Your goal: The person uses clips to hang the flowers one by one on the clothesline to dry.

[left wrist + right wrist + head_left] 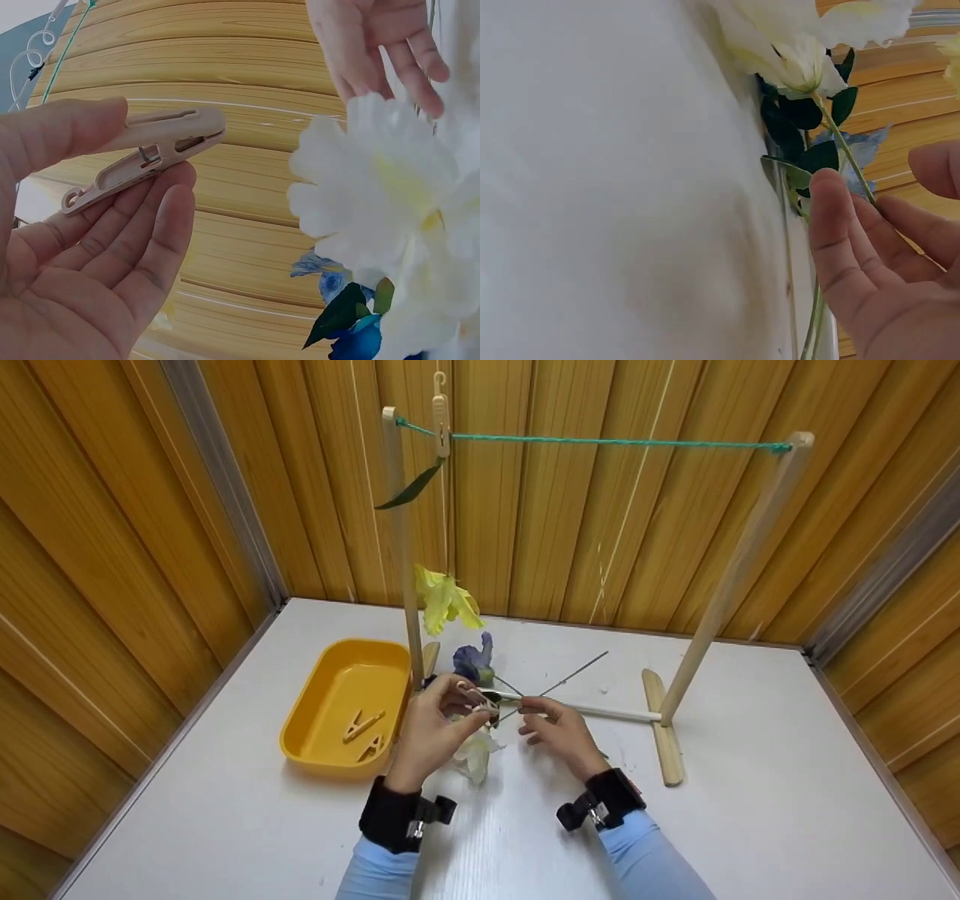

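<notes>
While a beige clothespin (146, 157) is pinched between the thumb and fingers of the left hand (435, 727), the stem of a white artificial flower (474, 754) is touched by the fingertips of the right hand (559, 733), whose fingers are loosely bent; whether the stem is really gripped cannot be told. Both hands are held close together above the middle of the table (750, 825), just in front of the wooden drying rack (731, 577). Judged from this, the work is only partly done: one yellow flower (446, 600) is already hung by a peg from the green cord (600, 441), the white flower is not yet clipped, and a blue flower (474, 660) is lying behind the hands. Two more pegs (364, 735) are left in the yellow tray (330, 690) toward the left edge. The clothespin is seen as slim plastic, with a small hook at its tail and its mouth closed.
</notes>
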The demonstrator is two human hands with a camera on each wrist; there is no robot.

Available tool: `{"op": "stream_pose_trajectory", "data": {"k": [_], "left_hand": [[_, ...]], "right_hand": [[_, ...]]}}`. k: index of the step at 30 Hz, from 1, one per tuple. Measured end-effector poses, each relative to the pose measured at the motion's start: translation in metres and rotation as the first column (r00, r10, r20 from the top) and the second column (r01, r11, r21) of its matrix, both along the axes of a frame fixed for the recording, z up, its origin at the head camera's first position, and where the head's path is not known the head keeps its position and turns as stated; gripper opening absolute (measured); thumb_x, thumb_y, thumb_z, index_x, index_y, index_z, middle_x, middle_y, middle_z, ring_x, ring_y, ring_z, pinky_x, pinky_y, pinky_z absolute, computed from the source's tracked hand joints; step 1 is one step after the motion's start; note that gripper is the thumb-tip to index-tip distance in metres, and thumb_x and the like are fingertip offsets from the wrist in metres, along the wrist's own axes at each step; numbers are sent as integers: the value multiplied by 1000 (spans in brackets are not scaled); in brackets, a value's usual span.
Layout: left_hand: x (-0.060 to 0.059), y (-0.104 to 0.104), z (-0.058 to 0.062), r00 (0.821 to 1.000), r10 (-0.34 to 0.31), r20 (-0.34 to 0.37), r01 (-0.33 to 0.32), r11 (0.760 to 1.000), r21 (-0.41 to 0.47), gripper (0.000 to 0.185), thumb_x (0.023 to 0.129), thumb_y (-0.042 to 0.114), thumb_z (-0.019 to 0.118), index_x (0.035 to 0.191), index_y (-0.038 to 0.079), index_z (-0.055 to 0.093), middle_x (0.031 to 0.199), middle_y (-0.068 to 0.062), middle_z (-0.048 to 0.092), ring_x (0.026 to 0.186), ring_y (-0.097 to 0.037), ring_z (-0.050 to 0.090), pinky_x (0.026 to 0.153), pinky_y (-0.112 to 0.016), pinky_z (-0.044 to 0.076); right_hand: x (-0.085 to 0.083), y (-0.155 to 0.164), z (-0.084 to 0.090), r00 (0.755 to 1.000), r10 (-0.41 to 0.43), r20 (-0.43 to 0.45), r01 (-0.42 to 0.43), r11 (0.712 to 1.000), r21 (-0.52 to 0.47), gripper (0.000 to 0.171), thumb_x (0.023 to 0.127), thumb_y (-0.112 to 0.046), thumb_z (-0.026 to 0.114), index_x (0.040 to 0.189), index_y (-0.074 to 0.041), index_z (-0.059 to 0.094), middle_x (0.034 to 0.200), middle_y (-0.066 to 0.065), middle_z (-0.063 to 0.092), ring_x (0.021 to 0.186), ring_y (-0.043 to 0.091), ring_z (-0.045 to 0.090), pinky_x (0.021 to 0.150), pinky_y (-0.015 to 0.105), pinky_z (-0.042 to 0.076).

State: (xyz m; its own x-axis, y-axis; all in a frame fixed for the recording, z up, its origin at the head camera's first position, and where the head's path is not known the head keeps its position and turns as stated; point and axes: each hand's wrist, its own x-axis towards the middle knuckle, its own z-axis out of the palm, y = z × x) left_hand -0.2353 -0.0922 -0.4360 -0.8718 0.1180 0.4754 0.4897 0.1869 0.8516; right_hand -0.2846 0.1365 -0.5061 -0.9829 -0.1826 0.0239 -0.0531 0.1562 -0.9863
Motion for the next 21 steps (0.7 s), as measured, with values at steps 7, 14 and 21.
{"op": "stream_pose_trajectory", "data": {"k": [7, 14, 21], "left_hand": [[1, -2, 2, 1000, -2, 18, 2, 1000, 23, 31, 85, 4, 84, 107, -2, 64, 98, -14, 71, 90, -28, 72, 82, -32, 61], [2, -4, 3, 1000, 2, 0, -2, 1000, 22, 30, 85, 7, 85, 106, 1, 65, 97, -11, 72, 90, -24, 72, 82, -31, 60], [2, -5, 4, 1000, 9, 5, -9, 1000, 7, 31, 84, 8, 86, 107, 2, 65, 97, -9, 72, 89, -22, 72, 82, -31, 60]], "right_hand": [[8, 17, 25, 993, -77, -93, 67, 992, -105, 22, 99, 1, 62, 119, 10, 67, 109, 23, 72, 89, 19, 72, 75, 28, 60], [15, 40, 50, 966, -106, -234, 110, 994, 2, 11, 95, 5, 68, 106, 5, 71, 95, 18, 72, 83, 21, 72, 74, 25, 59], [20, 56, 64, 903, -99, -418, 180, 971, 158, 9, 90, 9, 72, 92, 0, 71, 88, 15, 72, 76, 10, 70, 72, 16, 55]]}}
